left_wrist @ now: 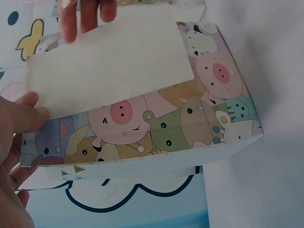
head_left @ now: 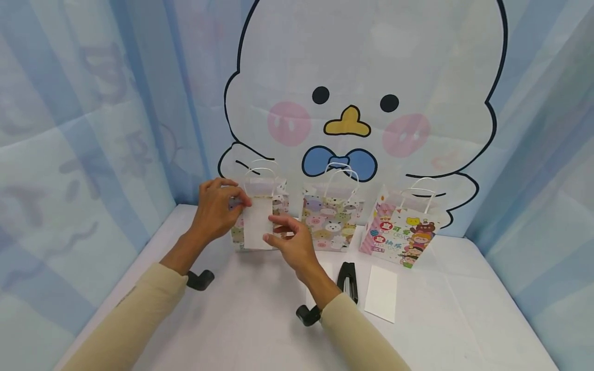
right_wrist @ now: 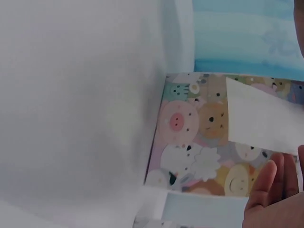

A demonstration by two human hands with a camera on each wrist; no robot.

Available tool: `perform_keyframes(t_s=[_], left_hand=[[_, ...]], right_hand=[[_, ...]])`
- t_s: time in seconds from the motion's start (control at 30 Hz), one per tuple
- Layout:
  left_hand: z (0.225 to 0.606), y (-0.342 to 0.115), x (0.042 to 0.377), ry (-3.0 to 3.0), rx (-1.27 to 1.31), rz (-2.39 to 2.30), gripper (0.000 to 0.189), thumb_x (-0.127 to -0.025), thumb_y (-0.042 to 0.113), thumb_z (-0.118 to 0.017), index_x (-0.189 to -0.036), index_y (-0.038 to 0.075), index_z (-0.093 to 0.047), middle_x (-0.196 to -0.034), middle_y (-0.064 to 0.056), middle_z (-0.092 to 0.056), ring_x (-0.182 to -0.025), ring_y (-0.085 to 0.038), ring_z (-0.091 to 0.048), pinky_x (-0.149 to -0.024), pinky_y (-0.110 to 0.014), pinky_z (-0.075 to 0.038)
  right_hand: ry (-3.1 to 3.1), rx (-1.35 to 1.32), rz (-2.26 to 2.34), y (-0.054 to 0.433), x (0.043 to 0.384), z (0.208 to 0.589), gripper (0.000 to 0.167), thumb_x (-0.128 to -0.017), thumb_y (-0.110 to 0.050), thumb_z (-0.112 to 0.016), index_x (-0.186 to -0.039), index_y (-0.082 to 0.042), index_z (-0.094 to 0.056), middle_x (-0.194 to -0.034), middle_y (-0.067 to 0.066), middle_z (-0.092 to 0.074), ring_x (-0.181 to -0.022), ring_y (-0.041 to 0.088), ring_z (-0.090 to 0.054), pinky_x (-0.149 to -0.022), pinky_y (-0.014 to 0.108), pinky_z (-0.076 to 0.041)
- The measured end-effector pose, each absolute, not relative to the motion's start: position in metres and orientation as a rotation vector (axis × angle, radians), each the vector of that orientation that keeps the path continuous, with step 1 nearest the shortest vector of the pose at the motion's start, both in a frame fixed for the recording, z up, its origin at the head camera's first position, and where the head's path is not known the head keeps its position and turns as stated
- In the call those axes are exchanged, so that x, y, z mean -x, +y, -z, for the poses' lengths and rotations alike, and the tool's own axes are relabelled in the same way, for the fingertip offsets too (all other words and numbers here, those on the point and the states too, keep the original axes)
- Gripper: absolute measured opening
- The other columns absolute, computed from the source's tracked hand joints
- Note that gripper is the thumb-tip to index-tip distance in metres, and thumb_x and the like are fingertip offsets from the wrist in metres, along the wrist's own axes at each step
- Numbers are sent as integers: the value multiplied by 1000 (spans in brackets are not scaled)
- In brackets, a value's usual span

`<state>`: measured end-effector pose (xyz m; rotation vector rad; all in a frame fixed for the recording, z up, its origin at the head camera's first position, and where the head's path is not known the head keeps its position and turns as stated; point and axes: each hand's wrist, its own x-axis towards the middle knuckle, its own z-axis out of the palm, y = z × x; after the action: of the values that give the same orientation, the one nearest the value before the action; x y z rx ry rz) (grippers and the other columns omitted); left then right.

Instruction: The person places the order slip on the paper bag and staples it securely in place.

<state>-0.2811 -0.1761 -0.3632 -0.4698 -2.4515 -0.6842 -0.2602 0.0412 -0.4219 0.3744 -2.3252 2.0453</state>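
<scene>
A white card (head_left: pixel 258 224) lies upright against the front of the left gift bag (head_left: pixel 281 205), which is printed with cartoon animals. My left hand (head_left: pixel 217 208) pinches the card's upper left corner along with the bag's rim. In the left wrist view its thumb (left_wrist: pixel 31 116) presses the card's front while the other fingers go behind the bag's panel. My right hand (head_left: pixel 297 245) is at the card's right edge, its fingertips right at that edge. The right wrist view shows its loosely bent fingers (right_wrist: pixel 280 178) beside the card (right_wrist: pixel 261 116).
A matching animal-print bag (head_left: pixel 329 221) stands in the middle and a pink-sided bag (head_left: pixel 399 232) on the right. Before them lie a black stapler (head_left: pixel 347 281) and a white card (head_left: pixel 381 293); another card (head_left: pixel 312 298) is partly hidden by my right forearm. A printed curtain (head_left: pixel 362 51) hangs behind.
</scene>
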Motion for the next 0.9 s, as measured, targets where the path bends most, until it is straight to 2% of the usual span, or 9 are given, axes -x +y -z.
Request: perform_keyframes(t_s=[0.2,0.4,0.5,0.9], left_hand=[[363,-176,280,-2434,480,710,6,-91,5,-81,-90,11,-81,-97,-9,-81,-127,-34,-59,-118,-63,-29],[363,-176,280,-2413,498,734,7,-91,4,-80,-90,11,-81,-97,-10,-82,-126,-34,-58,-117,-64,-28],[363,-176,281,-2416,500,735,7,-91,4,-79,-90,11,-81,-97,-10,-82,-126,-34,-58,-117,-64,-27],[366,-175,282,-2416,477,753,9,-91,3,-78,-90,10,-81,-103,-13,-80,-128,-36,-58,-117,-64,-28]], right_hand=[[-2406,-312,-1972,64,251,428,41,-91,-15,-84,-131,-16,-74,-135,8,-71,-119,29,-64,-95,33,-50],[-2549,-234,-1731,92,236,435,46,-89,-27,-88,-132,-24,-72,-134,-5,-70,-120,22,-65,-105,45,-52],[-2598,-222,-1616,106,229,441,53,-87,-30,-90,-136,-24,-70,-136,-5,-70,-121,21,-64,-107,50,-52],[-2707,-24,-1385,151,213,454,63,-83,-26,-93,-140,-22,-67,-141,1,-68,-128,25,-61,-110,50,-51]])
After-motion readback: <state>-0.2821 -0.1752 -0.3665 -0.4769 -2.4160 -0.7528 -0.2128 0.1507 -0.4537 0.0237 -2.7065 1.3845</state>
